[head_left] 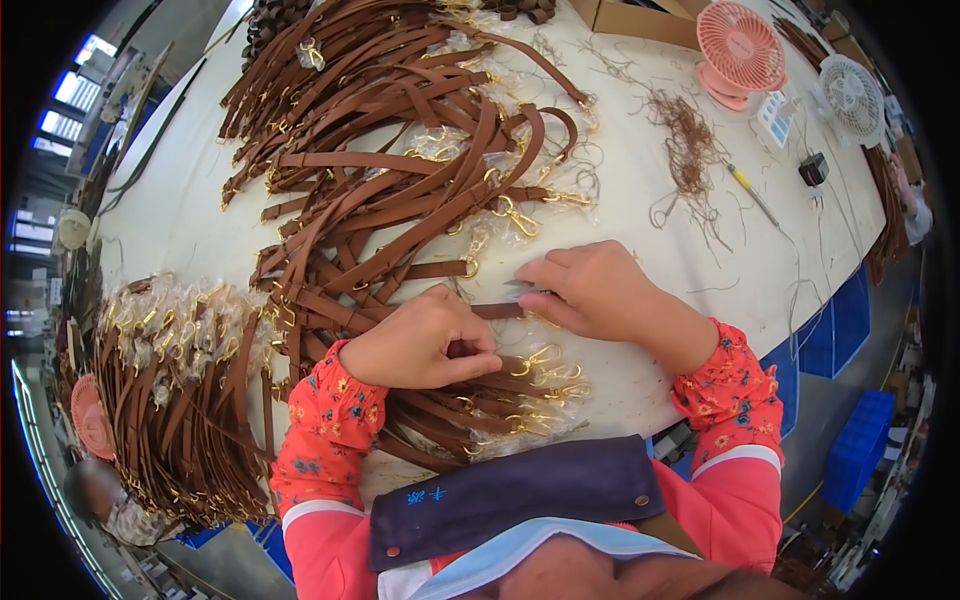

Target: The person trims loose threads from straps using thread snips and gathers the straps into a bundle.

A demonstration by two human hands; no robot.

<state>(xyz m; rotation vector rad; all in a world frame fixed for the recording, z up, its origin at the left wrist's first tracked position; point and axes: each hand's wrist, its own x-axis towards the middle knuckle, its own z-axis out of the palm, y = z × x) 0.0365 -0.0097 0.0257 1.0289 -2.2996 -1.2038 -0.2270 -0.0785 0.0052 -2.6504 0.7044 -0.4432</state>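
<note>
A brown strap (496, 311) spans the gap between my two hands. My left hand (425, 342) is closed, fingers curled around this strap, most of which the hand covers. The fingers of my right hand (592, 290) are pinched at the strap's right end, around a small tool with a pointed metal blade (516, 284); its handle is hidden in the palm. Just below my hands lie more brown straps (445, 405) with gold clasps (540, 360) in clear plastic wrap. Above them a gold ring (470, 267) ends another strap.
Brown straps (370, 110) are heaped on the white table (640, 200). A hanging bundle (180, 430) covers the left edge. To the right are loose threads (685, 150), a yellow-handled pen-like tool (750, 190), a pink fan (740, 45) and a white fan (852, 98). Another person sits lower left.
</note>
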